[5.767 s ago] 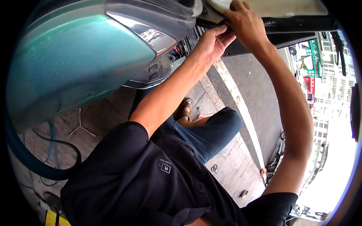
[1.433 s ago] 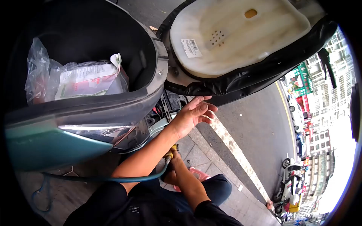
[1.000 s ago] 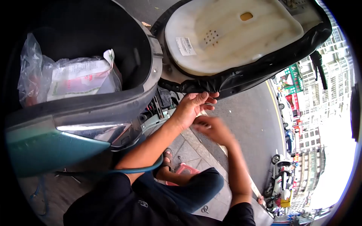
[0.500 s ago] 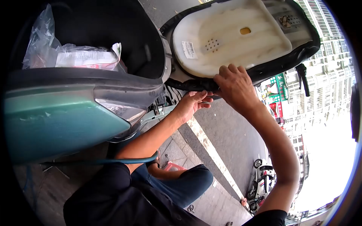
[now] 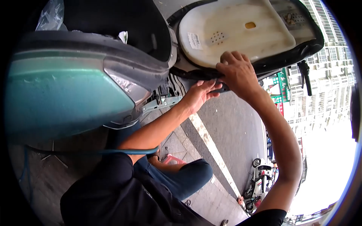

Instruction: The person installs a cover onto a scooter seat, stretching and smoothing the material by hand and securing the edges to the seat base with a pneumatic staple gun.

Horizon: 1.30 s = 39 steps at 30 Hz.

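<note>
A scooter seat (image 5: 241,30) is tipped up with its pale plastic base showing and a black cover (image 5: 290,55) round its rim. My right hand (image 5: 240,73) is closed over the near edge of the seat, its fingers curled onto the base. Just left of it, my left hand (image 5: 203,93) lies palm up beneath the same edge, fingers stretched and apart. Its fingertips come close to the black rim; whether they press on it I cannot tell. A small dark piece (image 5: 225,87) shows under my right hand, too hidden to name.
The scooter's green body panel (image 5: 68,90) and the open black storage bin (image 5: 109,17), with a clear plastic bag (image 5: 51,17), fill the left. A blue-green hose (image 5: 124,151) crosses my left arm. Parked scooters (image 5: 260,182) stand at the lower right.
The view has shifted, so the scooter body sits higher and further right. My left hand's fingers are straighter and nearer my right hand, which keeps its hold on the seat edge.
</note>
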Available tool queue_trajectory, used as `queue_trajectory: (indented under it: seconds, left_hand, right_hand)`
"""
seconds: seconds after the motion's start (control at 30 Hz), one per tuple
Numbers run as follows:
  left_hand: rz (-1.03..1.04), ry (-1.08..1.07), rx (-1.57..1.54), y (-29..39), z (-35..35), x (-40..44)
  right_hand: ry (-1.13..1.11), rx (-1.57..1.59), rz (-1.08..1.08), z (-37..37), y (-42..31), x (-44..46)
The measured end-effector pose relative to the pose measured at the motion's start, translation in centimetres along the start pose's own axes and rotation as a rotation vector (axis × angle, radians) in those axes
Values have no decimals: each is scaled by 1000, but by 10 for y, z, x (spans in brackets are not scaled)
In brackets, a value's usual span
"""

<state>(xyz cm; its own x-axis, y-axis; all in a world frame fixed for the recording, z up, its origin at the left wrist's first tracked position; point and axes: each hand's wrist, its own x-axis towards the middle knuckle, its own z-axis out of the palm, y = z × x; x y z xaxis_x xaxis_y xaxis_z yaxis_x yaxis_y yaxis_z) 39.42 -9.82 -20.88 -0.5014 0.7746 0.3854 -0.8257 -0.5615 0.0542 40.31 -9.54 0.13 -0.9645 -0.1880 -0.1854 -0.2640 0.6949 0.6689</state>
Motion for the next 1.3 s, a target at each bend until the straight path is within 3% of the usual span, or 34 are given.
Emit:
queue_trajectory:
  seconds: [0.07,0.47,0.97,1.0,1.07,1.13,1.2,1.23,1.3]
  left_hand:
    - [26,-10,-45,-4,2,3]
    - [28,34,-217,4,18,7]
    - [-18,241,-299,4,24,20]
    - [-38,253,-297,3,23,20]
    - [-55,258,-283,8,24,21]
    - [-97,298,-274,9,23,20]
    - [-126,351,-235,14,29,18]
    - [-136,374,-237,13,24,19]
    - [-149,407,-227,13,23,18]
  right_hand:
    - [101,70,33,10,2,-5]
    - [200,112,61,23,0,0]
    - [161,125,107,29,7,3]
    - [178,116,114,30,7,1]
    - [430,329,126,28,-3,-9]
    - [614,419,215,21,-25,-34]
    - [655,564,542,46,-59,-70]
    - [695,780,698,80,-80,-83]
    - [424,1073,1026,169,-138,-104]
